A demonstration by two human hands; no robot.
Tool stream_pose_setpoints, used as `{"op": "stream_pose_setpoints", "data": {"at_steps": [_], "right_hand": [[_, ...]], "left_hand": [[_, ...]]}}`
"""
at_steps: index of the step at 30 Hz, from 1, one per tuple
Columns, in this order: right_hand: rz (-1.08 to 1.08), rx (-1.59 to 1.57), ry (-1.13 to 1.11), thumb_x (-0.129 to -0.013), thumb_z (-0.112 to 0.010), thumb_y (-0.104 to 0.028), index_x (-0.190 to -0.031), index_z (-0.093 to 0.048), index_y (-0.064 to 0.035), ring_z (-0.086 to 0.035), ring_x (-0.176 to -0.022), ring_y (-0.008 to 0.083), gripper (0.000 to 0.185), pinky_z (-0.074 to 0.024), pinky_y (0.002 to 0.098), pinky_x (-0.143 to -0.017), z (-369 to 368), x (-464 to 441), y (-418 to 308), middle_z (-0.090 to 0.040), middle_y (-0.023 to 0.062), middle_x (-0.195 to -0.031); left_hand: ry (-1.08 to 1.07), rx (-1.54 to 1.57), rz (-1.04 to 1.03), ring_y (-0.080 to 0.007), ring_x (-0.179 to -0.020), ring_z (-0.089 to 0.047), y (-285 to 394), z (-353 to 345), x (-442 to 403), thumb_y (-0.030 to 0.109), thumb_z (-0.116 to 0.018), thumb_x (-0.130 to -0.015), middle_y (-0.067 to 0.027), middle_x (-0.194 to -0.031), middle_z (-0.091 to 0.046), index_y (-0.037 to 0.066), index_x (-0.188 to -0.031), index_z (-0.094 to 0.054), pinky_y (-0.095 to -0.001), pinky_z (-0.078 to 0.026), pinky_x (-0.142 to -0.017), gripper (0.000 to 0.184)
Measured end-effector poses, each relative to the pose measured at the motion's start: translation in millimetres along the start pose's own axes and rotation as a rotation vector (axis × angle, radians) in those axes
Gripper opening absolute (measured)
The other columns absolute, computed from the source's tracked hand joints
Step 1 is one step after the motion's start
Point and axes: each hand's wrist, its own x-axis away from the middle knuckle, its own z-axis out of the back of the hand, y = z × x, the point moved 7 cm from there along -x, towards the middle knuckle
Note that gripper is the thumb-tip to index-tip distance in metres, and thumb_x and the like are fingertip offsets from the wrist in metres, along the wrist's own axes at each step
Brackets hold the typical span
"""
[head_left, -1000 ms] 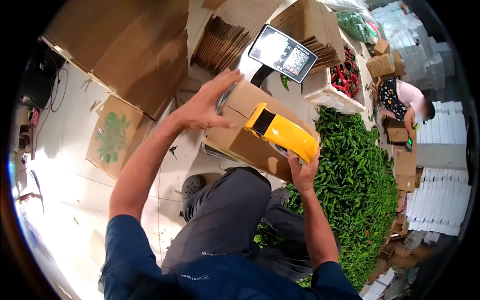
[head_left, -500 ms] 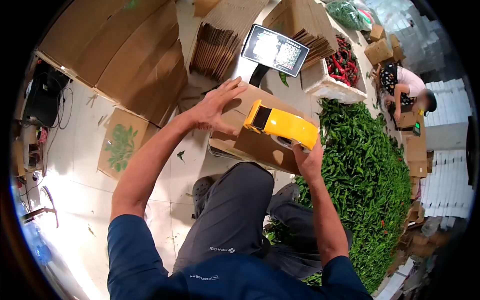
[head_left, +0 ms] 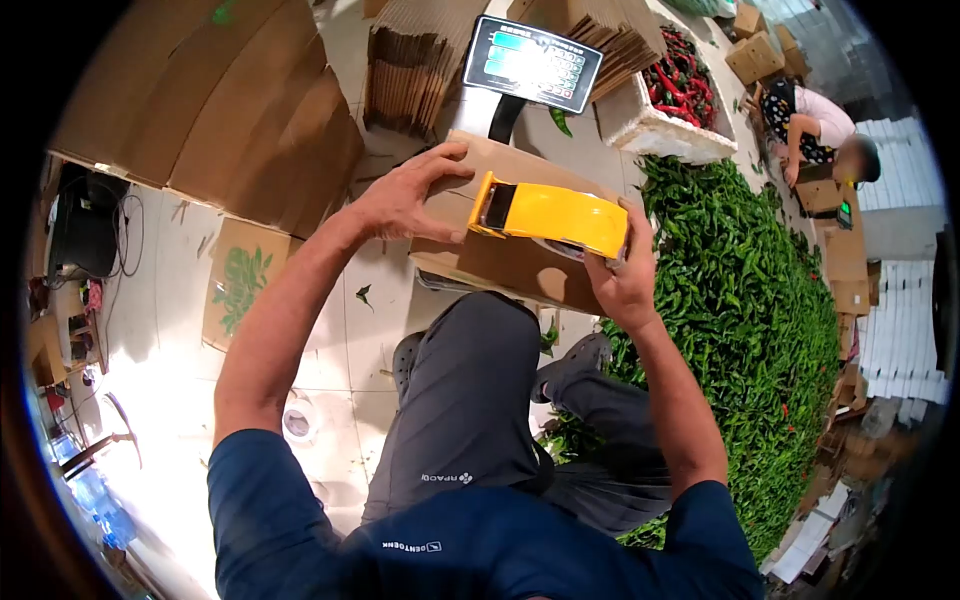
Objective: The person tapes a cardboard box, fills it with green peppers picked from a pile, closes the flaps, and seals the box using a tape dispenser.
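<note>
A closed cardboard box [head_left: 515,270] sits in front of my knees, on a weighing scale whose display [head_left: 550,68] stands just behind it. My right hand [head_left: 625,280] is wrapped round a yellow tape dispenser [head_left: 570,217], which lies along the top of the box. The dispenser's black-fitted front end points left, toward my other hand. At the box's left end is my left hand [head_left: 412,197], fingers spread and thumb apart, holding nothing. Its fingertips are at the box's edge. Whether tape is stuck to the cardboard I cannot tell.
Green peppers [head_left: 730,350] form a large heap on the right. Behind them stands a foam box of red peppers [head_left: 680,95]. Flattened cartons [head_left: 415,65] are stacked at the back, and large cardboard boxes [head_left: 220,110] fill the left. Another person [head_left: 815,130] crouches at far right.
The dispenser and both hands have shifted slightly left and up in the picture, along with the box and its surroundings as the view moved. The right hand's grip stays the same.
</note>
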Motion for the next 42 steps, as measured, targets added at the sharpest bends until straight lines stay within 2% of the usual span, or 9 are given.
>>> {"op": "stream_pose_setpoints", "data": {"at_steps": [7,14,21,24,27,30,34,40,42], "right_hand": [[0.063,0.300,-0.301,-0.079,-0.071,0.009,-0.147,-0.042,-0.0076,-0.061,-0.120,0.0340,0.075,-0.0469,0.0381,-0.104,65.3,-16.5,-15.6,-0.058,0.0195,-0.132],[-0.262,0.301,-0.367,-0.078,-0.070,0.011,-0.135,-0.047,-0.0049,-0.061,-0.114,0.0359,0.063,-0.0495,0.0393,-0.098,164.9,25.6,57.3,-0.060,0.0191,-0.123],[-0.250,0.245,-0.256,-0.076,-0.072,0.010,-0.132,-0.047,-0.0047,-0.062,-0.111,0.0388,0.063,-0.0512,0.0412,-0.095,134.1,58.1,121.8,-0.060,0.0201,-0.121],[-0.396,0.169,-0.130,-0.079,-0.076,0.006,-0.131,-0.045,-0.0038,-0.064,-0.110,0.0390,0.061,-0.0529,0.0425,-0.093,105.3,85.9,162.4,-0.063,0.0220,-0.116],[-0.415,0.036,-0.101,-0.082,-0.079,-0.003,-0.127,-0.045,-0.0008,-0.067,-0.106,0.0345,0.057,-0.0541,0.0408,-0.089,59.9,106.7,188.6,-0.066,0.0216,-0.112],[-0.472,-0.075,-0.113,-0.081,-0.083,-0.012,-0.124,-0.047,0.0003,-0.067,-0.104,0.0337,0.058,-0.0542,0.0400,-0.088,21.0,110.9,192.1,-0.066,0.0208,-0.110],[-0.513,-0.134,-0.158,-0.078,-0.086,-0.018,-0.123,-0.049,0.0006,-0.066,-0.102,0.0369,0.061,-0.0542,0.0409,-0.088,-4.4,123.9,240.0,-0.066,0.0210,-0.110],[0.225,0.080,-0.274,-0.075,-0.084,-0.016,-0.130,-0.053,-0.0095,-0.064,-0.099,0.0370,0.063,-0.0533,0.0423,-0.092,27.0,49.9,112.3,-0.060,0.0179,-0.117],[0.151,0.115,-0.400,-0.076,-0.084,-0.024,-0.119,-0.050,0.0001,-0.065,-0.099,0.0412,0.060,-0.0546,0.0461,-0.083,20.9,49.3,125.1,-0.063,0.0247,-0.108]], "left_hand": [[0.042,0.111,-0.033,-0.0273,-0.147,-0.037,-15.8,-7.3,-0.3,0.041,-0.091,-0.068,-0.0103,-0.161,-0.032,0.009,-0.145,-0.048,-0.0392,-0.034,-0.120,0.094],[0.024,0.056,0.095,-0.0275,-0.148,-0.035,0.4,-4.1,-0.6,0.046,-0.090,-0.065,-0.0080,-0.163,-0.030,0.014,-0.147,-0.046,-0.0418,-0.032,-0.123,0.099],[0.007,-0.101,0.114,-0.0317,-0.148,-0.034,4.6,-1.4,-2.4,0.066,-0.084,-0.059,-0.0085,-0.164,-0.028,0.017,-0.155,-0.037,-0.0432,-0.034,-0.121,0.118],[-0.051,-0.272,0.136,-0.0326,-0.151,-0.028,10.7,-0.6,-2.5,0.072,-0.075,-0.068,-0.0102,-0.165,-0.029,0.014,-0.158,-0.033,-0.0476,-0.026,-0.124,0.115],[-0.048,-0.933,0.066,-0.0329,-0.154,-0.020,24.5,-8.5,-4.6,0.076,-0.064,-0.078,-0.0135,-0.165,-0.028,0.007,-0.159,-0.029,-0.0527,-0.014,-0.125,0.112],[-0.106,-0.931,0.090,-0.0328,-0.157,-0.010,54.4,-46.4,-26.3,0.076,-0.053,-0.085,-0.0176,-0.167,-0.021,0.002,-0.159,-0.023,-0.0540,-0.001,-0.125,0.109],[-0.082,-0.750,-0.177,-0.0361,-0.155,-0.014,120.2,-126.2,-77.8,0.075,-0.052,-0.087,-0.0213,-0.165,-0.023,-0.003,-0.157,-0.026,-0.0560,-0.005,-0.125,0.108],[-0.012,-0.795,-0.279,-0.0375,-0.153,-0.021,159.2,-179.2,-113.0,0.067,-0.067,-0.076,-0.0211,-0.162,-0.030,-0.003,-0.153,-0.033,-0.0611,-0.011,-0.122,0.110],[-0.017,-0.817,-0.244,-0.0378,-0.153,-0.020,157.4,-186.9,-114.3,0.065,-0.069,-0.074,-0.0214,-0.162,-0.029,-0.003,-0.154,-0.033,-0.0616,-0.010,-0.122,0.111]]}}
